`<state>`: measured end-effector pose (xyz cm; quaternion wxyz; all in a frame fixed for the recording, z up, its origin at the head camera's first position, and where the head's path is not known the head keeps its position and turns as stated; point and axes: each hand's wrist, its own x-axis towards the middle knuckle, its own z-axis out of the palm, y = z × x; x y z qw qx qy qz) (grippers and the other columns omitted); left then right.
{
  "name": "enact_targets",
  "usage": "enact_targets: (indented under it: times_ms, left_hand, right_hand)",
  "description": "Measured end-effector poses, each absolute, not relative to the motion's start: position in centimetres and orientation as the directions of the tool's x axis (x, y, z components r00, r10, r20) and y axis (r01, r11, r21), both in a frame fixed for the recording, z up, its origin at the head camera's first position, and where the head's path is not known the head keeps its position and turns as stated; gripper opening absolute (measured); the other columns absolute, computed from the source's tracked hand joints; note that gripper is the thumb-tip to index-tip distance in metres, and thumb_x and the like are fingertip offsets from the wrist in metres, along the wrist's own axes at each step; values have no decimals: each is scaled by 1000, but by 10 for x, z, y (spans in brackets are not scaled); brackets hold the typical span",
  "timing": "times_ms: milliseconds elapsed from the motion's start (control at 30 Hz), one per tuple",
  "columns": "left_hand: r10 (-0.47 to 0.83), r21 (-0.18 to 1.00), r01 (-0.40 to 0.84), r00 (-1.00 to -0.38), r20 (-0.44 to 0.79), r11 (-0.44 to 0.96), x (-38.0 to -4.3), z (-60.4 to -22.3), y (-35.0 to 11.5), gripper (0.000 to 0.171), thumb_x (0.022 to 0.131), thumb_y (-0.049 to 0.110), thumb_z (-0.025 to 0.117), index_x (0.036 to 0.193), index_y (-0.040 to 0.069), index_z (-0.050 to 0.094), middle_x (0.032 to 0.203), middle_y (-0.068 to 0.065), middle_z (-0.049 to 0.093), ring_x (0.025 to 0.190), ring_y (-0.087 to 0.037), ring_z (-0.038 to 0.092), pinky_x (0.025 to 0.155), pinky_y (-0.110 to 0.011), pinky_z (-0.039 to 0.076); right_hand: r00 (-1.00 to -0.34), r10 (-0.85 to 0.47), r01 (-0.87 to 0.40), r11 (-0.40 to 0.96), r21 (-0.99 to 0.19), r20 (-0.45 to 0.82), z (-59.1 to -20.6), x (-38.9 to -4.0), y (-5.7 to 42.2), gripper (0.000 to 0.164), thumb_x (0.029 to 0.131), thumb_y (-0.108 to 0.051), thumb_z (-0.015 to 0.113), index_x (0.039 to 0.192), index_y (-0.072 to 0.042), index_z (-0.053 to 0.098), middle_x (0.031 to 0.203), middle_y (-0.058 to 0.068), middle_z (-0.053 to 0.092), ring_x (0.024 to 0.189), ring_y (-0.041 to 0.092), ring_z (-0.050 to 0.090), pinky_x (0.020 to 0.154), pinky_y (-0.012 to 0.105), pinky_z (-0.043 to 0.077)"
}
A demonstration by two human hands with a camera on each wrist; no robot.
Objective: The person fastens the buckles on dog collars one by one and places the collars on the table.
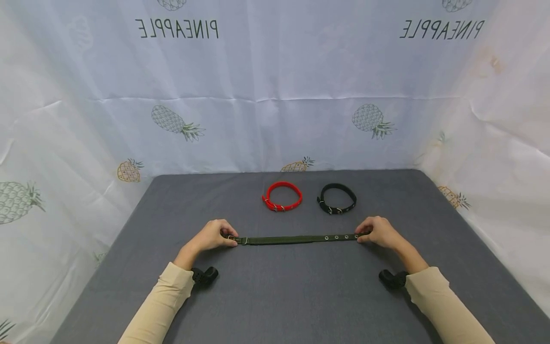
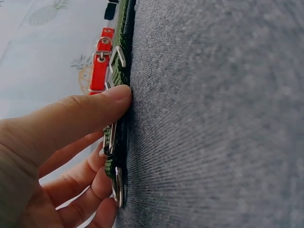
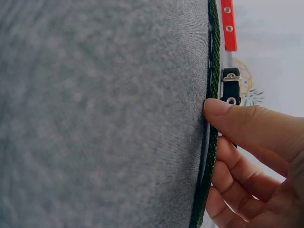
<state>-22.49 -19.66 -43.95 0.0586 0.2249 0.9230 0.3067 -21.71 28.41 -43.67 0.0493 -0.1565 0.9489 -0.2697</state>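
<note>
A dark green collar (image 1: 283, 240) with metal eyelets lies stretched out straight across the grey table. My left hand (image 1: 215, 234) pinches its buckle end between thumb and fingers; the metal buckle and rings show around the thumb in the left wrist view. At the other end, my right hand (image 1: 379, 232) pinches the strap near the eyelets, thumb on the near side and fingers behind. Beyond the strap a red collar (image 1: 296, 187) is fastened into a loop. To its right a black collar (image 1: 351, 193) forms a similar buckled loop.
The grey cloth-covered table (image 1: 275, 291) ends at a white curtain (image 1: 258, 134) printed with pineapples, which also hangs at both sides. A black wrist device (image 1: 208, 276) sits at the left wrist and another black device (image 1: 390, 280) at the right wrist.
</note>
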Motion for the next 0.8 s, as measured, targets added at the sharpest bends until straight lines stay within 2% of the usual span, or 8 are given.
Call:
enact_targets:
  times_ms: [267, 433, 600, 800]
  left_hand:
    - [462, 582, 397, -886, 41, 710, -227, -438, -198, 13, 79, 18, 78, 89, 8, 76, 85, -5, 65, 76, -7, 49, 68, -19, 40]
    - [475, 587, 412, -878, 52, 697, -228, -435, -199, 14, 82, 17, 76, 92, 7, 74, 86, -7, 67, 76, -8, 52, 67, -20, 41]
    - [491, 619, 409, -870, 42, 671, -228, -433, -202, 16, 87, 18, 71, 97, 5, 72, 94, -9, 69, 83, -8, 58, 72, -22, 46]
    - [500, 643, 387, -866, 7, 661, -229, -429, -208, 20, 93, 22, 64, 104, 6, 69, 101, -10, 70, 91, -13, 62, 79, -29, 50]
  right_hand:
    - [-939, -343, -297, 800, -521, 8, -434, -217, 284, 13, 78, -10, 78, 88, -4, 73, 87, 10, 68, 70, 3, 51, 59, 21, 42]
    - [-936, -353, -299, 793, -531, 0, -432, -217, 284, 15, 80, -11, 76, 91, -2, 72, 90, 12, 69, 73, 8, 57, 60, 22, 45]
    - [-934, -357, -296, 782, -548, -7, -426, -217, 284, 15, 83, -12, 73, 94, -1, 70, 92, 14, 71, 78, 16, 66, 64, 24, 49]
    - [-930, -362, -259, 764, -592, -61, -419, -217, 284, 16, 87, -13, 70, 97, -1, 69, 94, 13, 72, 82, 16, 66, 67, 25, 50]
